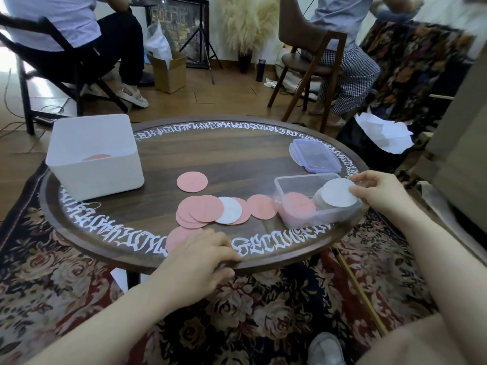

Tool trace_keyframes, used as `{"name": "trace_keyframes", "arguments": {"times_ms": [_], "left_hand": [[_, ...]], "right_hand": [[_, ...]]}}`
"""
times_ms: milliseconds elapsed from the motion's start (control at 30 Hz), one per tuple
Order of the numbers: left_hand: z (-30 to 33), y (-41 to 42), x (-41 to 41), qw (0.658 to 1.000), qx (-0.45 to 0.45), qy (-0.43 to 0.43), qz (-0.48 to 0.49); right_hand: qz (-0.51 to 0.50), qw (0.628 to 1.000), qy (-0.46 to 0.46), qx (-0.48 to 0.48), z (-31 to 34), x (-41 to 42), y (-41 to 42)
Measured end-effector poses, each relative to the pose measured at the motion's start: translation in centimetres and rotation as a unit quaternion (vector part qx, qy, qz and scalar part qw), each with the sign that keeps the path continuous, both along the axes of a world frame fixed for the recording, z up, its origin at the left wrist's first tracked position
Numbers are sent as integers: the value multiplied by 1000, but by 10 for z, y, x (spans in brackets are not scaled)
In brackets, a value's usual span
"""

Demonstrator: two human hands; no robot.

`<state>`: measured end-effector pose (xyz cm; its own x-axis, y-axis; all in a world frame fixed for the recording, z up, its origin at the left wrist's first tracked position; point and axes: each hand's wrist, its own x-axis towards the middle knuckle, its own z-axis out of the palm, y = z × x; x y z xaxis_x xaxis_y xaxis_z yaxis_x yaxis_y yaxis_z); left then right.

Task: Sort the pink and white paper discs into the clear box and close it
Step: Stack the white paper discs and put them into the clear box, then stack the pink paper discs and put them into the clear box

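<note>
The clear box (pixel 295 181) stands open at the table's right front, with pink discs (pixel 297 204) in its left half and white discs in its right half. My right hand (pixel 379 191) pinches a white disc (pixel 338 193) over the box's right half. My left hand (pixel 203 256) rests on the table's front edge, its fingers pressing on a pink disc (pixel 176 238). Several pink discs (pixel 200 208) and one white disc (pixel 229 209) lie overlapped in the middle, one pink disc (pixel 192 181) apart. The box's purple-rimmed lid (pixel 316 156) lies behind it.
A white tub (pixel 92 175) with a pink disc inside stands at the left of the round wooden table (pixel 210 154). Two people sit on chairs beyond the table. A patterned rug covers the floor, and a cardboard box stands on the floor behind.
</note>
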<state>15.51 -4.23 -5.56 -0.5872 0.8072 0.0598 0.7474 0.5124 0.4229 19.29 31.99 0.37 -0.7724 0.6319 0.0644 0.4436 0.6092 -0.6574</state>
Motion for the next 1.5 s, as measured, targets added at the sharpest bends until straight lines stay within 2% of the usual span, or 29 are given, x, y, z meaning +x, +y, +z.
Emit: {"name": "trace_keyframes", "arguments": {"times_ms": [200, 467, 600, 700, 767, 867, 967, 1067, 1167, 1300, 1500], "left_hand": [[-1, 0, 0, 1000, 12, 8, -1], [0, -2, -2, 1000, 11, 3, 14], [11, -14, -16, 988, 29, 57, 139], [20, -30, -26, 969, -44, 79, 228], [23, -40, -29, 958, -115, 64, 256], [23, -43, -28, 943, -190, 47, 270], [22, -42, -27, 934, -219, 41, 277], [23, -40, -27, 933, -213, 35, 287], [23, -38, -27, 931, -208, 29, 300], [21, -34, -26, 924, -196, 31, 325], [15, -31, -33, 923, -164, 4, 348]], "right_hand": [[-4, 998, 3, 63, -6, -4, -6], [-15, 980, -74, 186, -10, -6, -17], [-18, 970, -96, 221, -12, -7, -18], [-18, 970, -63, 233, -10, -9, -23], [4, 975, 3, 220, -4, -12, -37], [88, 977, 99, 168, 3, -15, -75], [192, 964, 127, 136, 2, -16, -123], [273, 951, 89, 111, -10, -18, -162], [313, 946, -6, 80, -24, -23, -191], [304, 946, -110, 10, -39, -32, -216], [291, 945, -146, -41, -50, -37, -235]]}}
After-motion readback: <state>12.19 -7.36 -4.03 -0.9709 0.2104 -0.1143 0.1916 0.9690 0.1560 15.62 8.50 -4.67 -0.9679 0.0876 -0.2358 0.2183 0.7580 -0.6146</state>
